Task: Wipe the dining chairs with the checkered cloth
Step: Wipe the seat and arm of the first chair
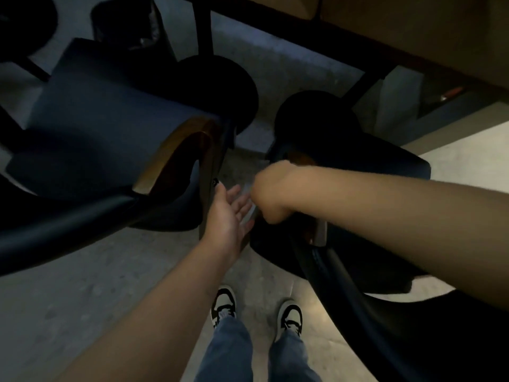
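Note:
Two dark dining chairs stand side by side on the floor. The left chair (104,128) has a blue seat and a curved wooden arm; the right chair (330,133) looks almost black. Between them, my right hand (271,191) is bent down at the wrist with curled fingers, gripping a pale blurred strip that seems to be the checkered cloth (249,206). It is beside the right chair's front edge. My left hand (228,213) lies open, palm up, its fingers straight and reaching under the cloth, close to the left chair's wooden leg (209,188).
A wooden table (413,26) with a black frame (203,26) spans the top of the view. More dark seats (129,26) stand at the far left. My shoes (223,303) are on the pale floor (96,285) below the hands.

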`<state>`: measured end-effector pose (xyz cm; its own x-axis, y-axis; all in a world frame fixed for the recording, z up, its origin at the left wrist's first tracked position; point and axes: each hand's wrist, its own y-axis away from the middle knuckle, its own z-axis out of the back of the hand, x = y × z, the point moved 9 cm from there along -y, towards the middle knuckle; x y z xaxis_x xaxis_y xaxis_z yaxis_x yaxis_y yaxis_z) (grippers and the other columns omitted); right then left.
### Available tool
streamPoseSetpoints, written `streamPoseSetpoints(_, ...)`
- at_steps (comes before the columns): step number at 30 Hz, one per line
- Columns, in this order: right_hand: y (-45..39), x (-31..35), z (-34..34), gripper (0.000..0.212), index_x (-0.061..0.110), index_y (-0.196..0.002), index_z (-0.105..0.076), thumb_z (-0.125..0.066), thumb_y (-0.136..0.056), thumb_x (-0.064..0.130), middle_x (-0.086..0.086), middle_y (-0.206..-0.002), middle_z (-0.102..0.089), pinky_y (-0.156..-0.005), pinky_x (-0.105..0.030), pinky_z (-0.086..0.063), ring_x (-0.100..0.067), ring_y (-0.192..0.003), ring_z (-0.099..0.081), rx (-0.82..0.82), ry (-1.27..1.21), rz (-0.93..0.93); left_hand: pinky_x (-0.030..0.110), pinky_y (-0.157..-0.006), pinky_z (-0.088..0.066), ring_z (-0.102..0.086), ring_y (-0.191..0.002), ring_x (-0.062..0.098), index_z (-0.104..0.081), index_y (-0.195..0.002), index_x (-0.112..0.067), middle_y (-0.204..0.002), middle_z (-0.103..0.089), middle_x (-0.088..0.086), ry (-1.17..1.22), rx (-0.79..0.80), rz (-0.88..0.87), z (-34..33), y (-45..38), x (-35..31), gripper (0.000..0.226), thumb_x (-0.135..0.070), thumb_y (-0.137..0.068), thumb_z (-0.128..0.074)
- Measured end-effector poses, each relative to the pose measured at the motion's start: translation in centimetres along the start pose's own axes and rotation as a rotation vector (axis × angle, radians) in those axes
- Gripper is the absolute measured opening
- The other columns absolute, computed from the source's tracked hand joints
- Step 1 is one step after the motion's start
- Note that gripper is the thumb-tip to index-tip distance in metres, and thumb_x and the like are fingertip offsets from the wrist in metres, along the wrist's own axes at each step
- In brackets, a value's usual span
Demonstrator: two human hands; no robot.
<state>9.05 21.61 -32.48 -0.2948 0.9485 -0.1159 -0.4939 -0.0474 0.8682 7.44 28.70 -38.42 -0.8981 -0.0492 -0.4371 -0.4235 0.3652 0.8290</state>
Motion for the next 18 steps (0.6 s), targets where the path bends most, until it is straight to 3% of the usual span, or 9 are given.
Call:
streamPoseSetpoints(4, 2.9, 0.9, -2.2, 0.038, 0.013, -0.129, -0.053, -0.045, -0.096, 0.028, -0.009, -0.130, -0.053, -0.076, -0.034, -0.039, -0.026, -0.114, -0.052, 0.175, 0.109, 0.100, 0.048, -0.113, -0.031, -0.045, -0.133, 0.022, -0.043, -0.142, -0.017, -0.143, -0.050, 0.011, -0.019, 0.009, 0.029, -0.3, -0.4, 0.1, 0.061, -0.055, -0.101, -0.019)
streamPoseSetpoints(7, 2.4, 0.7, -1.3, 0.036, 0.013, -0.129, -0.054, -0.042, -0.099, 0.029, -0.006, -0.116, -0.055, -0.079, -0.029, -0.036, -0.023, -0.098, -0.051, 0.212, 0.059, 0.133, 0.050, -0.113, -0.031, -0.048, -0.131, 0.023, -0.044, -0.141, -0.016, -0.142, -0.051, 0.011, -0.045, 0.014, 0.043, -1.4, -0.4, -0.1, 0.061, -0.055, -0.102, -0.018)
streamPoseSetpoints(9, 2.7, 0.6, -1.4, 0.028, 0.016, -0.117, -0.059, -0.045, -0.096, 0.029, -0.003, -0.099, -0.054, -0.074, -0.029, -0.039, -0.019, -0.079, -0.046, 0.218, -0.024, 0.105, 0.051, -0.112, -0.033, -0.049, -0.130, 0.024, -0.045, -0.140, -0.016, -0.141, -0.052, 0.011, -0.065, 0.024, 0.047, -2.2, -0.4, -0.3, 0.061, -0.055, -0.102, -0.019)
streamPoseSetpoints(11, 4.4, 0.4, -0.5, 0.011, 0.019, -0.090, -0.059, -0.051, -0.090, 0.027, 0.002, -0.080, -0.052, -0.059, -0.027, -0.041, -0.016, -0.066, -0.045, 0.064, -0.172, 0.072, 0.049, -0.112, -0.033, -0.048, -0.131, 0.024, -0.044, -0.141, -0.017, -0.141, -0.051, 0.011, -0.090, 0.043, 0.044, -2.8, -0.1, -0.9, 0.059, -0.054, -0.102, -0.020)
streamPoseSetpoints(13, 6.9, 0.4, 0.1, 0.007, 0.018, -0.084, -0.062, -0.056, -0.085, 0.022, 0.003, -0.074, -0.055, -0.056, -0.028, -0.045, -0.017, -0.067, -0.053, -0.145, -0.366, 0.065, 0.042, -0.110, -0.033, -0.046, -0.132, 0.022, -0.043, -0.142, -0.017, -0.143, -0.050, 0.009, -0.144, 0.055, 0.038, -3.5, 0.4, -1.6, 0.055, -0.050, -0.103, -0.023)
streamPoseSetpoints(16, 11.9, 0.6, 0.0, 0.026, 0.024, -0.103, -0.070, -0.058, -0.085, 0.011, 0.003, -0.098, -0.069, -0.081, -0.034, -0.053, -0.017, -0.092, -0.062, -0.539, -0.713, 0.039, 0.032, -0.099, -0.041, -0.053, -0.125, 0.013, -0.047, -0.138, -0.018, -0.135, -0.058, 0.000, -0.276, 0.052, 0.010, -4.7, 1.1, -2.6, 0.040, -0.035, -0.104, -0.035)
streamPoseSetpoints(18, 15.8, -0.7, -1.2, 0.035, 0.020, -0.111, -0.071, -0.060, -0.082, 0.002, 0.005, -0.112, -0.069, -0.097, -0.023, -0.047, -0.008, -0.105, -0.062, -0.878, -1.066, -0.044, 0.024, -0.082, -0.052, -0.066, -0.101, 0.009, -0.056, -0.125, -0.018, -0.112, -0.071, -0.003, -0.395, 0.080, 0.017, -6.4, 1.4, -2.9, 0.030, -0.029, -0.102, -0.042)
